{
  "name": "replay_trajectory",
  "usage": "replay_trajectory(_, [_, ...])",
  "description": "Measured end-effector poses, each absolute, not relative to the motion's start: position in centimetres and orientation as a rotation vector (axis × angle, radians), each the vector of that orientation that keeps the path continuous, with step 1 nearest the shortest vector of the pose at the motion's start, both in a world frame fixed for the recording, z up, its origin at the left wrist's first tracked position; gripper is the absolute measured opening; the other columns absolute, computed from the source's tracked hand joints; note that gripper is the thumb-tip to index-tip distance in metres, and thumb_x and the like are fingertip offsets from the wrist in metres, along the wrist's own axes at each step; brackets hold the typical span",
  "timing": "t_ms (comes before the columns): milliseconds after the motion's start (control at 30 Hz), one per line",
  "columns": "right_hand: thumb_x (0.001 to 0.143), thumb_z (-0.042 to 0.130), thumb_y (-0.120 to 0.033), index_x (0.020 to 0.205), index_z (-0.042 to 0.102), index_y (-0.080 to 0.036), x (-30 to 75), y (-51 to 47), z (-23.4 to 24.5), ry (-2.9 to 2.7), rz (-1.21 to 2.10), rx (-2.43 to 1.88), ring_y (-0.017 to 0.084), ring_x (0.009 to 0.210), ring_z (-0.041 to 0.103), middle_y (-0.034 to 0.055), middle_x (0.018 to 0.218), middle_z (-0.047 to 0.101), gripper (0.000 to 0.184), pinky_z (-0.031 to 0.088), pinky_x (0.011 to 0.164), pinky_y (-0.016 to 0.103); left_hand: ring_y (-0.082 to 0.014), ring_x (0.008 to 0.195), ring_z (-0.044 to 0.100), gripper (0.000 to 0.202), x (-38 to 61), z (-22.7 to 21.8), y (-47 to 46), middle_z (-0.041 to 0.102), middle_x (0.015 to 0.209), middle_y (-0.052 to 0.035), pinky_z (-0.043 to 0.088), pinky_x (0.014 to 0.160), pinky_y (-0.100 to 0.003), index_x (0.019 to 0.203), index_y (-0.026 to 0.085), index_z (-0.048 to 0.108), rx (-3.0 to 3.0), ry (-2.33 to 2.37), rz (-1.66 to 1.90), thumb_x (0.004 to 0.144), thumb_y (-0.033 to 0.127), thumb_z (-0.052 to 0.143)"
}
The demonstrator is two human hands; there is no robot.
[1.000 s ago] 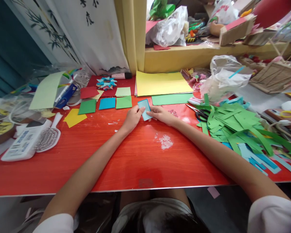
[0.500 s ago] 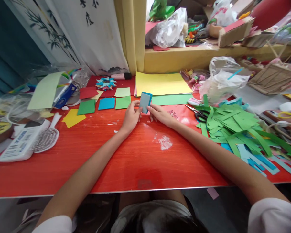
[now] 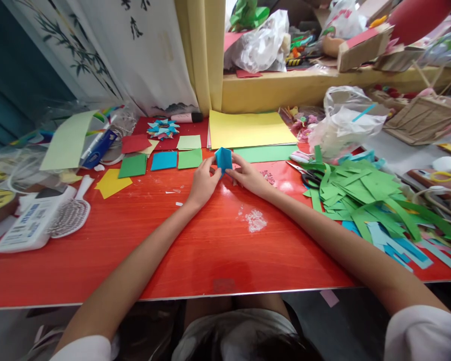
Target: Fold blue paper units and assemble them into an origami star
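A small folded blue paper (image 3: 224,160) is held between both hands above the red table, partly opened along a middle crease. My left hand (image 3: 204,181) pinches its left edge. My right hand (image 3: 247,176) grips its lower right edge, the fingers curled. Just left of the hands lie small paper squares: a light green one (image 3: 190,159), a blue one (image 3: 164,160) and a dark green one (image 3: 133,165). Behind the hands, a sheet of yellow paper (image 3: 252,129) rests over a green strip (image 3: 265,153).
Black-handled scissors (image 3: 310,178) lie beside a heap of green paper strips (image 3: 364,193) on the right. A white hairbrush (image 3: 72,214) and a white packet (image 3: 32,220) sit at left. Clear flakes (image 3: 255,220) are scattered in front of my right forearm. A folded-paper ring (image 3: 163,129) stands at the back.
The folded paper has been spread from a flat, pale-faced rectangle into an opened shape showing its bright blue faces and centre crease. Both hands stay in nearly the same place.
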State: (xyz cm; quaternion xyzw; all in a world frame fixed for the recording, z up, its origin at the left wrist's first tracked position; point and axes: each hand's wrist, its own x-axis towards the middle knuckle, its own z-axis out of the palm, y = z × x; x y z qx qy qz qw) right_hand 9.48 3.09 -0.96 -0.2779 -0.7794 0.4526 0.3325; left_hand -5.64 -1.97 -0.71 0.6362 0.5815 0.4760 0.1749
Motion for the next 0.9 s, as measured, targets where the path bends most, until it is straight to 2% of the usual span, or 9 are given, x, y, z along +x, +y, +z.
replay_trajectory(133, [0.083,0.053,-0.025,0.135,0.032,-0.028,9.5,3.0,-0.9,-2.051,1.158,-0.79,0.008,0.055,0.054,0.0078,0.128,0.051,0.056,0.05,0.056,0.029,-0.0126,0.076,0.054,0.026,-5.9,-1.0,-1.7,0.06,0.097,-0.0047,0.044,0.075,-0.027,0.104,0.02,0.057,1.859,1.671,1.361,0.081,0.012,0.051])
replay_trajectory(333, [0.082,0.055,-0.028,0.135,0.03,-0.026,9.4,3.1,-1.1,-2.032,1.165,-0.798,0.009,0.057,0.056,0.009,0.131,0.048,0.058,0.052,0.058,0.032,-0.0092,0.073,0.052,0.052,-5.7,-0.8,-2.3,0.048,0.112,-0.0055,0.047,0.077,-0.028,0.126,0.029,0.043,1.894,1.691,1.501,0.079,0.01,0.054])
replay_trajectory(467, [0.081,0.056,-0.027,0.132,0.033,-0.026,9.4,3.0,-1.0,-2.027,1.186,-0.794,0.009,0.056,0.056,0.0086,0.129,0.049,0.056,0.051,0.056,0.03,-0.0111,0.081,0.053,0.044,-5.6,-0.6,-2.7,0.048,0.114,-0.0054,0.047,0.08,-0.028,0.124,0.03,0.045,2.045,1.638,1.499,0.084,0.014,0.049])
replay_trajectory(567, [0.082,0.055,-0.026,0.127,0.038,-0.027,9.4,3.0,-1.1,-2.04,1.186,-0.759,0.01,0.057,0.055,0.0047,0.114,0.058,0.049,0.049,0.055,0.029,-0.0128,0.086,0.055,0.039,-5.7,-0.9,-2.6,0.051,0.117,-0.0054,0.047,0.08,-0.029,0.124,0.028,0.045,2.118,1.61,1.44,0.086,0.015,0.046])
replay_trajectory(700, [0.084,0.05,-0.024,0.114,0.048,-0.023,9.5,3.4,-1.5,-2.039,1.182,-0.77,0.011,0.054,0.053,-0.0013,0.076,0.059,0.03,0.044,0.053,0.026,-0.0124,0.078,0.055,0.042,-5.7,-1.1,-2.4,0.059,0.109,-0.0048,0.046,0.076,-0.029,0.125,0.026,0.043,2.058,1.648,1.396,0.085,0.014,0.047])
replay_trajectory(800, [0.086,0.045,-0.024,0.093,0.054,-0.018,9.5,3.8,-1.8,-2.032,1.188,-0.821,0.01,0.05,0.049,-0.004,0.055,0.051,0.012,0.038,0.051,0.024,-0.0157,0.077,0.054,0.023,-5.8,-1.1,-2.3,0.06,0.088,-0.0044,0.044,0.073,-0.03,0.105,0.021,0.055,2.019,1.768,1.331,0.084,0.015,0.05])
replay_trajectory(900, [0.087,0.044,-0.026,0.08,0.051,-0.017,9.5,4.1,-1.9,-1.963,1.286,-0.867,0.008,0.044,0.042,-0.0047,0.049,0.048,0.013,0.032,0.046,0.022,-0.0174,0.077,0.053,0.008,-6.1,-1.2,-2.0,0.055,0.079,-0.0043,0.043,0.072,-0.032,0.089,0.019,0.057,1.897,1.884,1.365,0.085,0.018,0.05])
